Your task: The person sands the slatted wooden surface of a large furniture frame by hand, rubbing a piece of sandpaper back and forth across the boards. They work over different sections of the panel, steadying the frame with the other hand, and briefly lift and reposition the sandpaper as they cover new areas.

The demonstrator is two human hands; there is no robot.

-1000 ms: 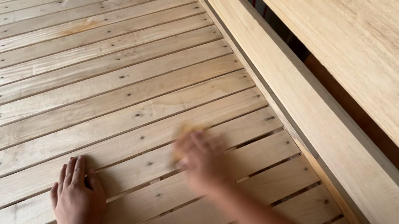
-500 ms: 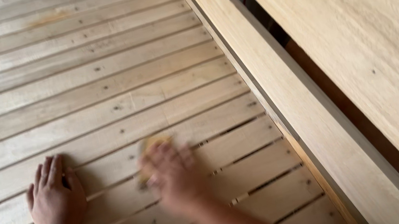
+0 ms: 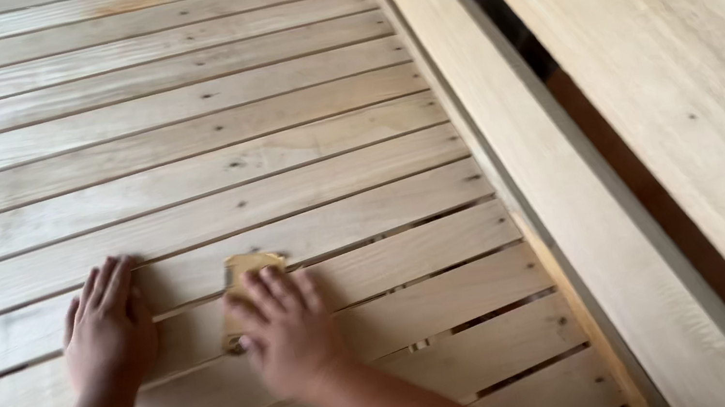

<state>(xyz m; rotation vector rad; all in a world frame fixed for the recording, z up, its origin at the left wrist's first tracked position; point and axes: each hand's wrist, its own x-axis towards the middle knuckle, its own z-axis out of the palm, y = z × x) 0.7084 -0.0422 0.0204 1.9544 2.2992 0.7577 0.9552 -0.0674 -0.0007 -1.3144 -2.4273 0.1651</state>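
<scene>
Head view: left hand flat, palm down, fingers spread and released, grasping nothing, resting on the pale slatted wooden platform. Right hand just beside, blurred, fingers pressed down flat over a small tan rectangular sanding pad, holding it against a slat; far end of pad visible beyond the fingertips. Long pale wooden side rail along the platform's right edge. Broad light wooden panel farther right, past a dark gap.

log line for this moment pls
left hand: flat on wooden slats | right hand: pressing sandpaper piece on slat | side rail: to the right
</scene>
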